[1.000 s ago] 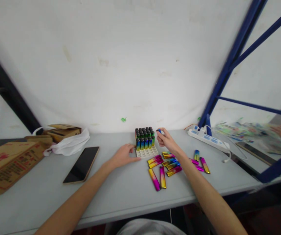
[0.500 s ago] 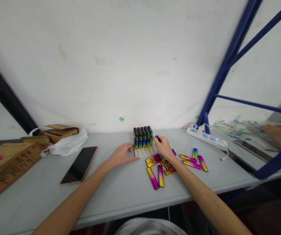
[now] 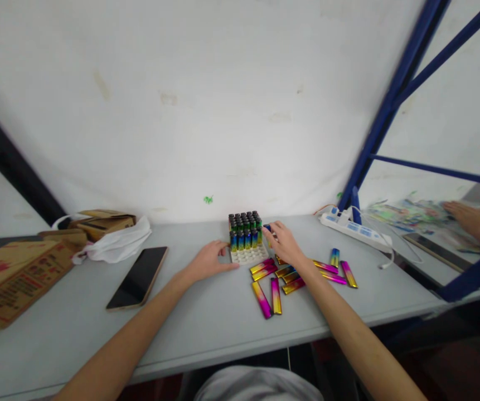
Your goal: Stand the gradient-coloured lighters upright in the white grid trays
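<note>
Shiny lighters (image 3: 246, 224) with dark tops stand upright in rows in a white tray (image 3: 250, 255) with holes, filling its back part. The tray's front rows of holes are bare. At the tray's left front corner is my left hand (image 3: 210, 260), thumb and fingers spread; whether it touches the tray I cannot tell. My right hand (image 3: 284, 242) pinches a dark blue-ended lighter (image 3: 267, 228) just right of the standing rows. Its lower part is hidden by my fingers. Several yellow, magenta and blue lighters (image 3: 276, 296) lie loose in front of and below my right forearm.
A phone (image 3: 139, 277) lies at left, near a white plastic bag (image 3: 118, 244) and cardboard boxes (image 3: 18, 278). At right are a white power strip (image 3: 354, 229) and a blue metal frame (image 3: 384, 120). Beyond it, another person's hands (image 3: 471, 220) work over small packets.
My right hand has shifted slightly with the lighter still pinched, now close against the standing rows' right side. My left hand keeps its place by the tray. The camera view has tilted slightly.
</note>
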The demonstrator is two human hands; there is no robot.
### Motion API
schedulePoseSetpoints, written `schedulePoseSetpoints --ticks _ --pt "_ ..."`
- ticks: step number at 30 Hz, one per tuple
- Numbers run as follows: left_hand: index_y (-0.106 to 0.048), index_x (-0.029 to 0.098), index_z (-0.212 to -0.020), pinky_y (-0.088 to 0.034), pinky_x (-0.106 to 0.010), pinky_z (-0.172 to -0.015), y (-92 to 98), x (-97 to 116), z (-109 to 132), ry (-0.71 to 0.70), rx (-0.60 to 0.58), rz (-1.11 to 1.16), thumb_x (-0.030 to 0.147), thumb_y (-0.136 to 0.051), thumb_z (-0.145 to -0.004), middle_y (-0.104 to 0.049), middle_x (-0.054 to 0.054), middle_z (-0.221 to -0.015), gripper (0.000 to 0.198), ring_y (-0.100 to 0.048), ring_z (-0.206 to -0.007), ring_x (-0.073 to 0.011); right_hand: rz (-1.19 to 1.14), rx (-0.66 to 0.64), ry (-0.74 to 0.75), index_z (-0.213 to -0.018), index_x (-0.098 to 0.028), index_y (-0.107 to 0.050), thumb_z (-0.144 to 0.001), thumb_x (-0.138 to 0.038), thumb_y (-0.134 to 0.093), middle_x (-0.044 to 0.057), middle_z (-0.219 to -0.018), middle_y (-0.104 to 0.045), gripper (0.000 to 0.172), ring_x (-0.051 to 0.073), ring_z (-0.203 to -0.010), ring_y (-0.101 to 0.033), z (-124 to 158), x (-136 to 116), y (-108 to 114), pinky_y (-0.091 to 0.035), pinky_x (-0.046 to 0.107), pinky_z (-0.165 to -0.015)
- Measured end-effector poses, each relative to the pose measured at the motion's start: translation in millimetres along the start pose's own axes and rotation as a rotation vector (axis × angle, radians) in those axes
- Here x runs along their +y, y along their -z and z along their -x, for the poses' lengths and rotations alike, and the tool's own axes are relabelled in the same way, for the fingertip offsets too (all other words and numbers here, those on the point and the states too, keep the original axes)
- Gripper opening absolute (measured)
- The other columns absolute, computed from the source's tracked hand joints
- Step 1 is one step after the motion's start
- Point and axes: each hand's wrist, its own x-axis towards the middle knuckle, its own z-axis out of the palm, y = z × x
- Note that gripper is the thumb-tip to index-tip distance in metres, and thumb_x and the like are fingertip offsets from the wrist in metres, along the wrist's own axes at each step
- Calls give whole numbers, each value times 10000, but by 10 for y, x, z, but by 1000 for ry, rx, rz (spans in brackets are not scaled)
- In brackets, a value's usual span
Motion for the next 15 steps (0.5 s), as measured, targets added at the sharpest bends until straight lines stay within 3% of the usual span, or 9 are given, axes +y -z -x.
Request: schedulePoseSetpoints --ticks 6,10,15 --pt "-623 176 -897 -421 -309 -706 5 4 3 -20 12 -4 723 -654 -709 -612 -34 -841 579 -560 -769 -204 90 -137 -36 -696 -224 -503 -991 -537 -432 -18 -559 -525 436 148 -536 -454 5 71 58 -336 274 -596" --pt "-616 186 -854 -414 -305 -695 15 25 3 -21 19 8 720 -658 -699 -607 -26 -817 558 -555 -756 -201 104 -181 -9 -749 -213 -540 -994 -476 -463 33 -693 -632 367 174 -641 -543 5 126 32 -367 279 -647" --pt "-595 187 -835 -408 -308 -694 5 27 0 -9 16 -12 728 -658 -698 -603 -30 -817 562 -556 -758 -207 195 -247 44 -864 -191 -565 -1024 -427 -424 63 -794 -643 318 190 -738 -571 -4 163 19 -393 286 -713"
